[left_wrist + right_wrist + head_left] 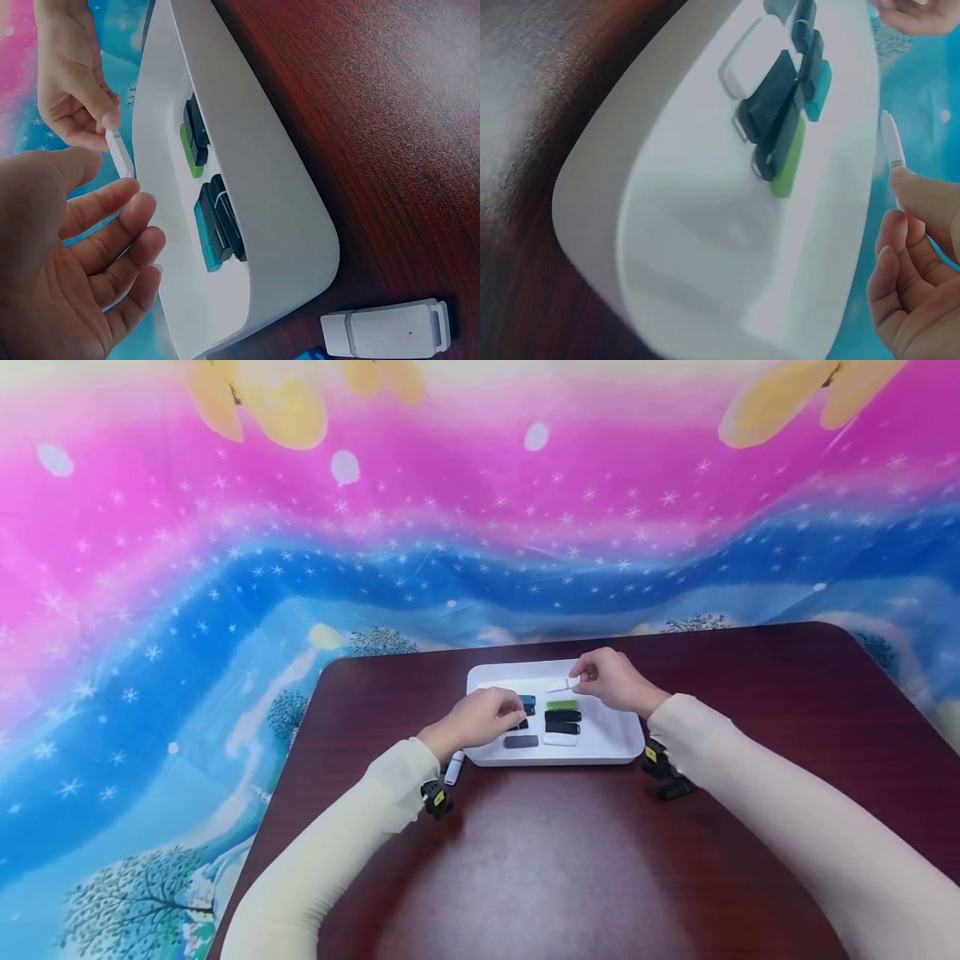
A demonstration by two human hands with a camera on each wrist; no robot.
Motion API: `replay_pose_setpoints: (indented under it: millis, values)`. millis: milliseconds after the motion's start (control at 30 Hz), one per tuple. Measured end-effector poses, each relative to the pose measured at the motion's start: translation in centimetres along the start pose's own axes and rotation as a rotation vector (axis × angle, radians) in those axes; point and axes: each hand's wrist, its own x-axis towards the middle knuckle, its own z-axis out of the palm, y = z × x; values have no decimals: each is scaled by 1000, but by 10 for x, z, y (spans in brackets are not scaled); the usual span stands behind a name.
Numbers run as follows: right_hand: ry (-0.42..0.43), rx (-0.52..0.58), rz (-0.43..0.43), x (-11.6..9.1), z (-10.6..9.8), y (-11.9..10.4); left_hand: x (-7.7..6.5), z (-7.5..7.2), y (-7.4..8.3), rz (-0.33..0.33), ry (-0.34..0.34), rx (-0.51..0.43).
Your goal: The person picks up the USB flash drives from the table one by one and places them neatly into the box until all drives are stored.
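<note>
Right hand (926,289) pinching a white stick (891,139)
Left of the fingers (887,274), a white tray (697,240) holds green, teal and black sticks (781,139).

We find the head view bright and softly lit, a pale sheen spreading across the counter (570,877) with shadow under the sleeves (337,835). Both wrist views look duller to us; in the right one, haze and glare wash out the tray (697,247), softening its edges.
</note>
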Motion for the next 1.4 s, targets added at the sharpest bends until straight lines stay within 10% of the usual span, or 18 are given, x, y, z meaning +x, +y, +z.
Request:
replay_pose_setpoints:
  millis: [1400]
  values:
    - [-133, -197, 72, 23, 16, 7, 2, 7, -4, -25, -14, 3]
